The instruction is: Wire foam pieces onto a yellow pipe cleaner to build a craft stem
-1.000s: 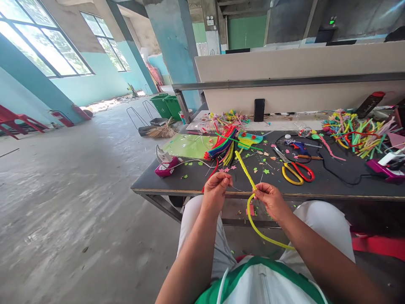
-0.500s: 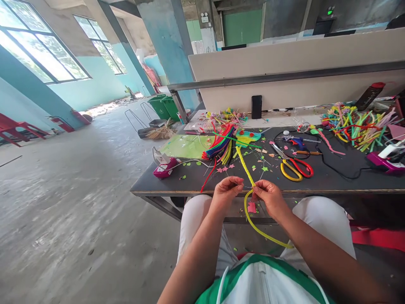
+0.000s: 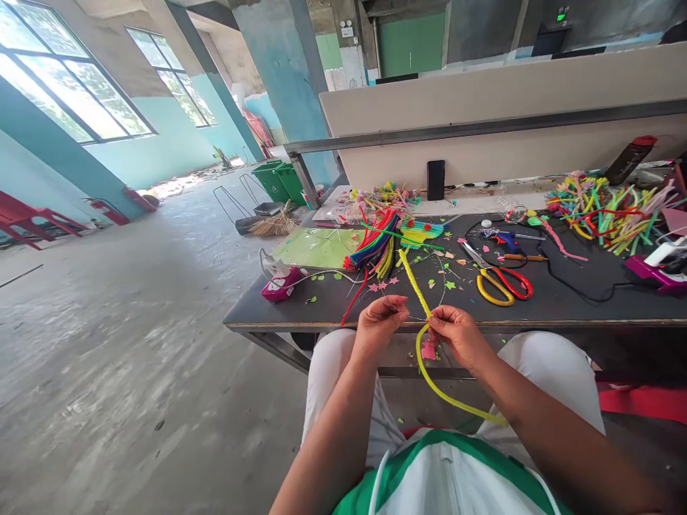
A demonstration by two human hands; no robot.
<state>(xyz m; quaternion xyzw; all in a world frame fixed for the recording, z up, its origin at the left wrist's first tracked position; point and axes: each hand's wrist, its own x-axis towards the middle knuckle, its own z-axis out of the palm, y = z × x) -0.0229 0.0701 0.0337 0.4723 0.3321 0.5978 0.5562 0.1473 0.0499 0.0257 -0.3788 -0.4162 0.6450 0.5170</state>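
Note:
A long yellow fuzzy stem (image 3: 413, 280) is pinched in my right hand (image 3: 454, 329) near the table's front edge. Its upper part is thicker and looks twisted, pointing up over the table, while a thin tail curves down toward my right thigh. Just left of it is my left hand (image 3: 380, 322), thumb and fingertips pressed together; a thin line seems to run from them toward the stem, too fine to make out. Beyond the hands lies a bundle of colored fuzzy stems (image 3: 378, 243), with a single red stem (image 3: 355, 297) reaching toward the front edge.
Scissors (image 3: 499, 279) with red and yellow handles, a blue glue gun (image 3: 507, 242) and its cable lie to the right. A phone (image 3: 436, 180) leans at the back. Purple power strips (image 3: 282, 285) stand left and right. Paper scraps dot the dark table (image 3: 311, 312).
My left hand has shifted slightly left, away from the yellow stem. My right hand keeps its pinch on the stem, nearly unmoved.

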